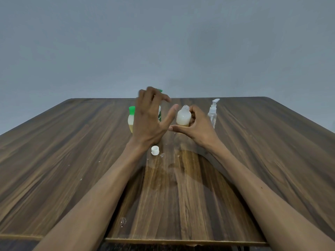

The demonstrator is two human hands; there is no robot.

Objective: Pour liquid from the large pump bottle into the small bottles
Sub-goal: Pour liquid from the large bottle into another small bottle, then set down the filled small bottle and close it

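Holding a small bottle [183,117] upright just above the desk [72,160], the right hand [195,127] has its fingers curled round the far side and its thumb stretched along the base. The bottle is uncapped, round-shouldered, and full of a milky, faintly yellowish liquid almost up to the neck.

Taking this held bottle as the landmark: just to its left, the left hand [151,120] hangs in the air with fingers spread and relaxed, gripping nothing, its thumb tip close to the bottle's neck but apart from it. Behind that hand, further left of the landmark, stands a taller bottle with a green top [160,113], mostly hidden by the fingers, so only a strip of its label and a bit of its cap show; whether the fingertips touch it cannot be told. Further left again stands a second small bottle [131,120] with a green cap, holding pale liquid with a yellower layer low down.

To the right of the landmark, near the right hand's knuckles, a clear pump bottle [213,113] with a white pump head stands upright; it looks nearly empty.

Nearer the person than the landmark and slightly left, a white cap [155,150] lies on the desk with its open side up, beside a few small droplets [162,155]. Much nearer still, by the left forearm, another wet spot [123,221] shows on the wood.
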